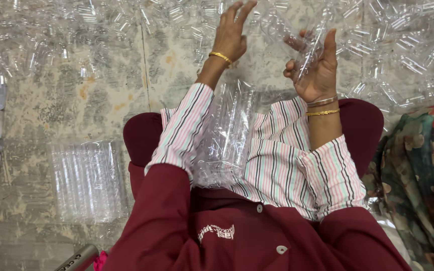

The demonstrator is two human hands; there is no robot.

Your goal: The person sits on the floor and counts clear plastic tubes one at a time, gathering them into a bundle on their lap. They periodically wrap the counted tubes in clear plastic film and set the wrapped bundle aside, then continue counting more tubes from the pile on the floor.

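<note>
Clear plastic cups lie heaped on the floor beyond the lap stack point(224, 135), where the right hand point(317, 68) pinches one cup point(310, 47) and the left hand point(231, 32), fingers spread, reaches; light grips likely avoid crushing.

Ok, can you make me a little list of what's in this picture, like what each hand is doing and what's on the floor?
Left hand: raised, fingers spread, holding nothing.
Right hand: palm up, fingers curled around a clear plastic piece.
Lap: a stack of clear plastic containers in a see-through bag.
Floor ahead: a heap of loose clear plastic containers.
Floor on the left side: a wrapped bundle of clear plastic containers.
Right edge: flowered fabric.
</note>
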